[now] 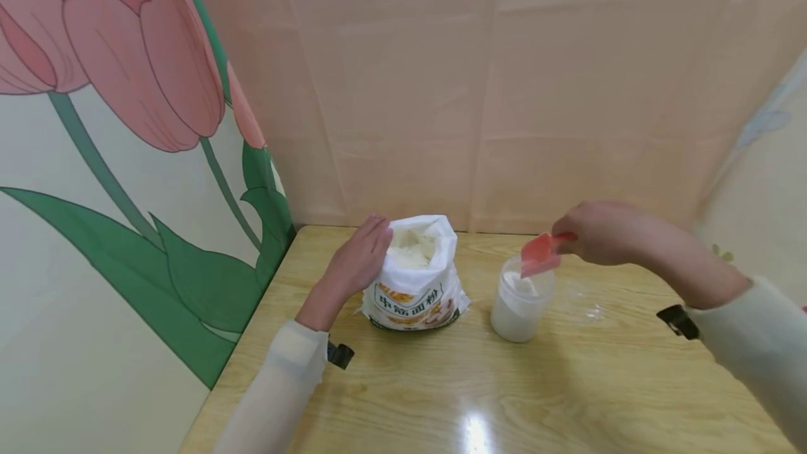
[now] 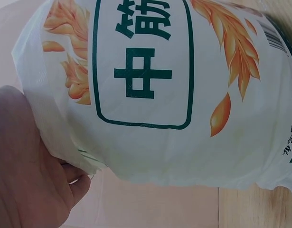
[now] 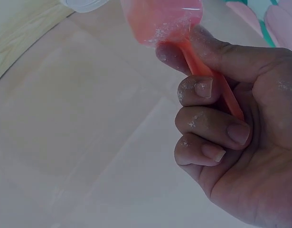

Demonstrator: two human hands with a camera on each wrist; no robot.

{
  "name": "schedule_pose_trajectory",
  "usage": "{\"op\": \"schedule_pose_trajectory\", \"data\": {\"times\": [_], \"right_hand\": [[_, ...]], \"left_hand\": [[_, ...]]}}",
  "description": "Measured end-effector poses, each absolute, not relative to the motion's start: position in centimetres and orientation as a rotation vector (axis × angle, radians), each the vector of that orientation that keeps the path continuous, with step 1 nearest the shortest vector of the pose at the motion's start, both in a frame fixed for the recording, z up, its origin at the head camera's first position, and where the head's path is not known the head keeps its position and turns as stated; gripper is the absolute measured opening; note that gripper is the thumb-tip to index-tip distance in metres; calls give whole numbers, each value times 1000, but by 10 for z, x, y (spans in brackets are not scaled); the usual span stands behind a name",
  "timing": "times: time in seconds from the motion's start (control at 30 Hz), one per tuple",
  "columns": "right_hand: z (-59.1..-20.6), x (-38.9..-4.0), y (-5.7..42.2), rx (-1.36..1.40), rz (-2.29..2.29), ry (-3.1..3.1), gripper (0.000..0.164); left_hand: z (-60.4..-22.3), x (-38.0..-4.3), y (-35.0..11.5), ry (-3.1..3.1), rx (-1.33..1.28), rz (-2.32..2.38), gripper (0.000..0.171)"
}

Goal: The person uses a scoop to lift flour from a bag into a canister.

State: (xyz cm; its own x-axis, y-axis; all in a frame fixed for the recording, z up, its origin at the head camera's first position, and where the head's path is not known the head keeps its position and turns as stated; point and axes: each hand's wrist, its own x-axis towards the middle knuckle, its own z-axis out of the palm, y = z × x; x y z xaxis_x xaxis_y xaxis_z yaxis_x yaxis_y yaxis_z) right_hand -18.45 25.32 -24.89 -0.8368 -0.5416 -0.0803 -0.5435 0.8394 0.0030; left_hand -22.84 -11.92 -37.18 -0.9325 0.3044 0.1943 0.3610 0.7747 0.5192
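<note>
An open white flour bag [image 1: 419,286] with pale flour inside stands on the table. My left hand [image 1: 361,258] holds its rim on the left side; in the left wrist view the fingers [image 2: 79,190] bend at the bag's edge. To the right of the bag is a clear plastic jar [image 1: 518,317], partly filled with white flour. My right hand [image 1: 599,232] grips the handle of a red scoop [image 1: 539,256], whose bowl tips down over the jar's mouth. Up close, flour dusts the fingers [image 3: 195,118] and clings to the scoop [image 3: 160,21].
The wood-grain table [image 1: 403,398] meets a wall covered in pinkish sheeting [image 1: 403,90] at its far edge. Painted tulips [image 1: 145,54] decorate the wall on the left. A shiny clear patch [image 1: 592,312], perhaps plastic, lies right of the jar.
</note>
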Motion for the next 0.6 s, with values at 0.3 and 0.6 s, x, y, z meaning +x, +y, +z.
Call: {"op": "schedule_pose_trajectory", "data": {"times": [0.3, 0.6], "right_hand": [[-261, -179, 273, -879, -64, 3036, 5], [-288, -165, 287, -841, -182, 3190, 16]], "left_hand": [[-371, -227, -118, -2863, -551, -866, 70], [-372, -226, -117, -2867, -541, -867, 71]]}}
